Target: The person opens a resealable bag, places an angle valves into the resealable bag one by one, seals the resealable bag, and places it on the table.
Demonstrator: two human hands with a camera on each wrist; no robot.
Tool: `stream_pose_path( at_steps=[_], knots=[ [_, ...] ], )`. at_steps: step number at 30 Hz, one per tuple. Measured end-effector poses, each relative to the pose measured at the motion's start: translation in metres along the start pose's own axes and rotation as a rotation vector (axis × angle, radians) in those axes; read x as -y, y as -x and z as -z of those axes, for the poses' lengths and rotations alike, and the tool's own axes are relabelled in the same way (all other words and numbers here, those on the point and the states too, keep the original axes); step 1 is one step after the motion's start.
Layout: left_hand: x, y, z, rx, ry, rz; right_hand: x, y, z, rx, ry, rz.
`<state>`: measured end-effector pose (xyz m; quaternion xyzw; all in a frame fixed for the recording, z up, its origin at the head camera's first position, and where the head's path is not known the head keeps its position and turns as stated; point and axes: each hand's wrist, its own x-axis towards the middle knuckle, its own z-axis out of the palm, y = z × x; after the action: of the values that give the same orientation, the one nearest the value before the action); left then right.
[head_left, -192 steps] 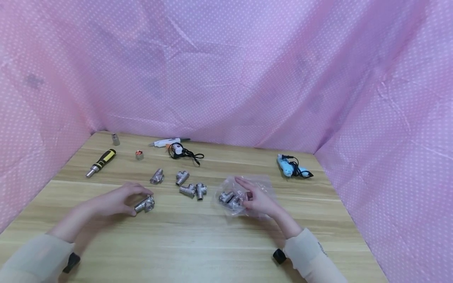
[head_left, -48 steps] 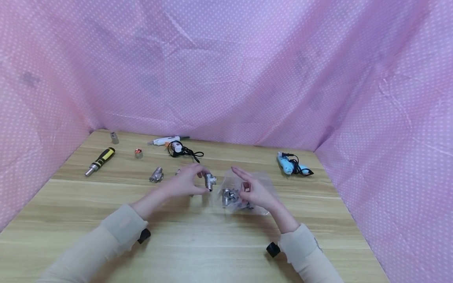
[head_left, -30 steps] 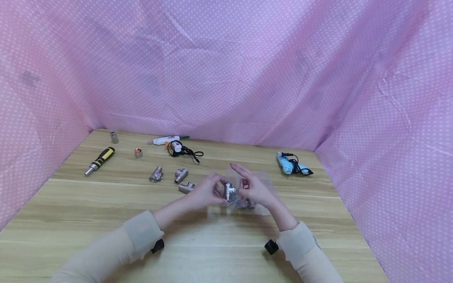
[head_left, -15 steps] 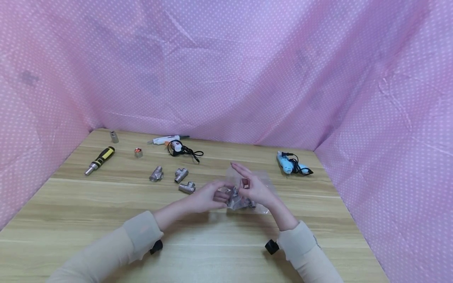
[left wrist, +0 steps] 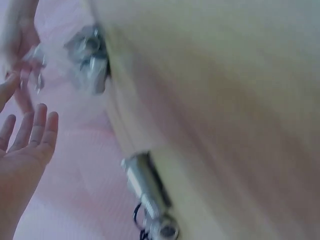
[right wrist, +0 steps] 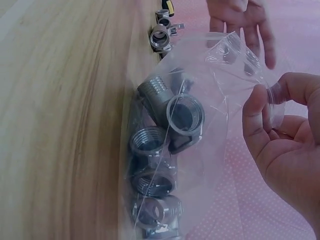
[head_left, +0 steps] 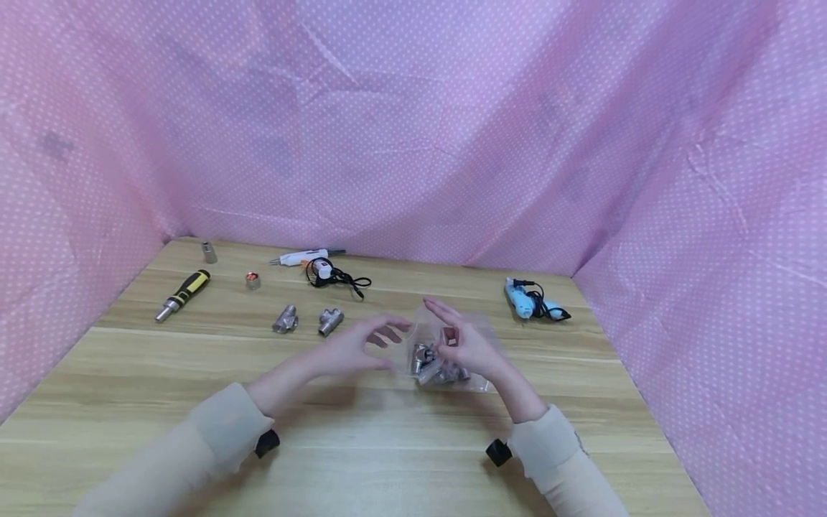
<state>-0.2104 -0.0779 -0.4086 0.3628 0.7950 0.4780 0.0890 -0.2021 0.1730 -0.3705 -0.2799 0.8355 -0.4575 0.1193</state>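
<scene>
On the table (head_left: pixel 381 452), the bag (right wrist: pixel 206 156) is pinched at its edge between thumb and finger by the right hand (head_left: pixel 472 352), whose grip is closed. Fittings (right wrist: pixel 185 117) are contained inside. Just beside it, the left hand (head_left: pixel 352 350) is held with its grip spread wide and unfilled. Beyond are seen 2 loose fittings (head_left: pixel 331 322), then a blue tool (head_left: pixel 525 301), a screwdriver (head_left: pixel 185 294) and a white tool (head_left: pixel 302 257), all backed by pink cloth (head_left: pixel 413 129).

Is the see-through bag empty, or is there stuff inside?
It isn't empty: several metal fittings show through the clear bag in the right-wrist view. The right hand pinches its edge.
</scene>
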Motion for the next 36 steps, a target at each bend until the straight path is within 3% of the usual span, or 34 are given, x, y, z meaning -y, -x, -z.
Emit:
stream_pose_path(
  at_steps=[6, 13, 18, 23, 30, 36],
  knots=[
    [0.004, 0.013, 0.031, -0.025, -0.152, -0.004, 0.002, 0.002, -0.002, -0.001, 0.022, -0.019],
    [0.027, 0.029, 0.053, 0.024, -0.246, 0.030, -0.014, 0.001, -0.006, -0.023, 0.057, -0.032],
    [0.042, 0.036, 0.060, 0.024, -0.385, 0.057, -0.035, -0.003, -0.008, -0.044, 0.080, -0.017],
    [0.053, 0.038, 0.063, 0.047, -0.500, 0.078, -0.041, -0.004, -0.010, -0.043, 0.073, -0.008],
    [0.063, 0.036, 0.061, 0.052, -0.598, 0.052, -0.040, -0.008, -0.011, -0.015, 0.017, -0.002],
    [0.067, 0.033, 0.060, 0.033, -0.622, 0.034, -0.040, -0.011, -0.011, -0.002, -0.003, -0.002]
  ],
)
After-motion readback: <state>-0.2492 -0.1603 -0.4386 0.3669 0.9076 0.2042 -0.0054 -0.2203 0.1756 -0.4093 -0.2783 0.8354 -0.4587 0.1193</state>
